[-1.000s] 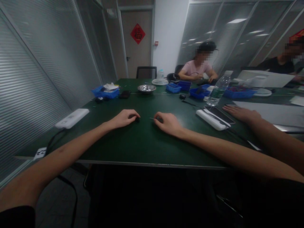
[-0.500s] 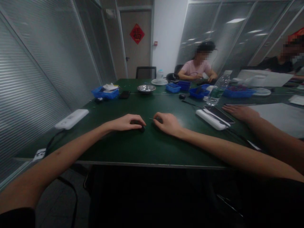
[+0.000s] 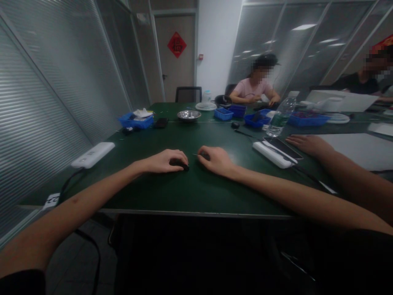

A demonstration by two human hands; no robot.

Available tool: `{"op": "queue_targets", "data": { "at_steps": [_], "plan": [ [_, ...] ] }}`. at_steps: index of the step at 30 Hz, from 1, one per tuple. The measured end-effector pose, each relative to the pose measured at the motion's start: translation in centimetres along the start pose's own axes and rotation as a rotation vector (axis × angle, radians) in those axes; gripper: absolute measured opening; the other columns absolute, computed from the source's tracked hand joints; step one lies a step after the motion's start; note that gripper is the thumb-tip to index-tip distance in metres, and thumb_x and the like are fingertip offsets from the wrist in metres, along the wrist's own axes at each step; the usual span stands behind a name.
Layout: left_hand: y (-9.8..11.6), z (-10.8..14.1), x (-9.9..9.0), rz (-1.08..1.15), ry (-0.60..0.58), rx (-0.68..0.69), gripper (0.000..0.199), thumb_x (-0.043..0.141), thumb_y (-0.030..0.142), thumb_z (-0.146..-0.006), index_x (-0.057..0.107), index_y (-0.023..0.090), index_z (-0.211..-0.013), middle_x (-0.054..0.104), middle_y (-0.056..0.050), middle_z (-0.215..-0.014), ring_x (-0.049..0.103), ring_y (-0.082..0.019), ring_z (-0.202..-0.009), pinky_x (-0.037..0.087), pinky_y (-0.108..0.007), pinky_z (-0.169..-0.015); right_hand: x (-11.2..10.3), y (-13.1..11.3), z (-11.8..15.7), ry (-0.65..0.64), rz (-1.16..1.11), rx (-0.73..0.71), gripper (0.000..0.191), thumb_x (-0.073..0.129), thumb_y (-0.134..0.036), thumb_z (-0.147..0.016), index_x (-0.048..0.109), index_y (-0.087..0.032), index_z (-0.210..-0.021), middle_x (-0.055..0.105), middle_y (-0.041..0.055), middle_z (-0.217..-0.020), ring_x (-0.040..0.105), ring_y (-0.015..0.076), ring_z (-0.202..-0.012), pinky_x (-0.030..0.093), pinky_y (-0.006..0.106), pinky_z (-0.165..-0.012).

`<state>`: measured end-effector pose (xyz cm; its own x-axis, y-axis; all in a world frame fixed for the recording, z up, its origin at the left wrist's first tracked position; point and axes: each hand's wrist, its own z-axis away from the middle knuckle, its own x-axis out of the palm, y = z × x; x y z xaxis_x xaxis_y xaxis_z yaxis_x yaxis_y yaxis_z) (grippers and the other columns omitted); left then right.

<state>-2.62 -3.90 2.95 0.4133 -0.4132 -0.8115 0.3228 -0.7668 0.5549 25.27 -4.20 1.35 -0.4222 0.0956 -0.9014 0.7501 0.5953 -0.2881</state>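
Over the middle of the dark green table (image 3: pixel 172 192), my left hand (image 3: pixel 167 160) is closed, fingers curled round a small black object (image 3: pixel 183 166). Its kind is too dark to make out. Just to the right, my right hand (image 3: pixel 216 159) is closed in a pinch on a tool with a thin metal tip (image 3: pixel 194 154). That tip points left toward my left hand, with a small gap between it and the black object. The rest of the tool is mostly hidden by my fingers.
White power strips (image 3: pixel 93 155) lie at left and right (image 3: pixel 273 155), the right one beside a phone (image 3: pixel 284 147) and a water bottle (image 3: pixel 281 116). Farther back are a metal bowl (image 3: pixel 189 116) and blue trays (image 3: pixel 136 121). A neighbour's hand (image 3: pixel 307 144) rests at right.
My left hand has turned slightly, and the black object in it sits a little lower and more to the right. My right hand is almost still.
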Motion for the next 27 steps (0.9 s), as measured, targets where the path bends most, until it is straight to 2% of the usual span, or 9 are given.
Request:
{"op": "queue_targets", "data": {
  "at_steps": [5,9,12,15,18,20,22,24,27],
  "plan": [
    [-0.1,-0.1,0.1,-0.045,0.004,-0.026,0.028,0.065,0.03,-0.098,0.072,0.025,-0.125,0.069,-0.009,-0.122,0.064,-0.023,-0.113,0.05,-0.038,-0.099,-0.3,-0.4,0.4,-0.017,0.024,-0.12,0.025,0.05,-0.036,-0.102,0.063,-0.019,-0.116,0.074,0.0072,-0.104,0.065,0.019,-0.086,0.042,0.028,-0.073],
    [-1.4,0.3,-0.8,-0.069,0.038,-0.068,0.027,0.065,0.032,-0.098,0.073,0.024,-0.123,0.069,-0.01,-0.119,0.066,-0.023,-0.11,0.051,-0.037,-0.097,-1.1,-1.2,1.0,-0.126,0.065,-0.327,0.027,0.045,-0.034,-0.103,0.059,-0.018,-0.119,0.072,0.0073,-0.106,0.061,0.0158,-0.075,0.039,0.028,-0.068],
    [-3.8,1.3,-2.3,-0.101,0.114,-0.146,0.026,0.066,0.033,-0.096,0.075,0.022,-0.118,0.069,-0.009,-0.119,0.066,-0.023,-0.11,0.05,-0.038,-0.098,-1.6,-2.1,1.7,-0.204,0.144,-0.588,0.03,0.041,-0.036,-0.104,0.06,-0.018,-0.121,0.07,0.0071,-0.106,0.055,0.0133,-0.067,0.034,0.028,-0.059],
    [-7.3,3.1,-4.4,-0.159,0.228,-0.303,0.031,0.069,0.036,-0.092,0.075,0.022,-0.119,0.07,-0.009,-0.118,0.067,-0.023,-0.105,0.052,-0.039,-0.095,-2.1,-3.3,2.8,-0.238,0.229,-0.871,0.032,0.038,-0.033,-0.105,0.06,-0.019,-0.124,0.068,0.0065,-0.098,0.055,0.0137,-0.067,0.031,0.029,-0.054],
    [-10.9,5.6,-6.6,-0.3,0.342,-0.459,0.035,0.072,0.035,-0.086,0.075,0.02,-0.118,0.071,-0.009,-0.118,0.066,-0.024,-0.1,0.052,-0.039,-0.093,-2.9,-4.7,4.2,-0.166,0.239,-1.106,0.031,0.044,-0.033,-0.104,0.061,-0.021,-0.126,0.065,0.0045,-0.092,0.056,0.0141,-0.065,0.034,0.03,-0.05],
    [-12.8,7.2,-7.9,-0.413,0.379,-0.528,0.034,0.071,0.033,-0.085,0.076,0.021,-0.116,0.071,-0.01,-0.118,0.066,-0.025,-0.101,0.051,-0.04,-0.094,-3.6,-5.9,5.6,-0.079,0.216,-1.229,0.029,0.048,-0.036,-0.102,0.063,-0.031,-0.126,0.064,0.0011,-0.088,0.057,0.014,-0.062,0.04,0.031,-0.05],
    [-14.1,8.4,-8.9,-0.493,0.399,-0.572,0.032,0.07,0.033,-0.085,0.078,0.022,-0.114,0.072,-0.009,-0.117,0.066,-0.025,-0.101,0.05,-0.039,-0.094,-4.1,-7.1,7.3,0.091,0.16,-1.201,0.027,0.054,-0.039,-0.099,0.064,-0.044,-0.122,0.066,-0.0026,-0.088,0.057,0.0129,-0.06,0.045,0.03,-0.05],
    [-14.8,9.2,-9.5,-0.528,0.411,-0.604,0.03,0.07,0.033,-0.084,0.079,0.023,-0.111,0.072,-0.008,-0.115,0.066,-0.025,-0.1,0.05,-0.038,-0.093,-4.6,-7.7,9.1,0.146,0.145,-1.171,0.031,0.055,-0.04,-0.095,0.063,-0.056,-0.122,0.069,-0.0058,-0.091,0.06,0.0141,-0.061,0.047,0.031,-0.047],
    [-15.2,9.5,-9.6,-0.536,0.431,-0.595,0.026,0.071,0.033,-0.084,0.082,0.024,-0.106,0.072,-0.007,-0.112,0.066,-0.025,-0.098,0.05,-0.037,-0.092,-6.3,-5.7,11.2,0.208,0.135,-1.113,0.043,0.057,-0.043,-0.088,0.057,-0.074,-0.118,0.073,-0.0104,-0.095,0.068,0.017,-0.073,0.048,0.033,-0.046]
  ]
}}
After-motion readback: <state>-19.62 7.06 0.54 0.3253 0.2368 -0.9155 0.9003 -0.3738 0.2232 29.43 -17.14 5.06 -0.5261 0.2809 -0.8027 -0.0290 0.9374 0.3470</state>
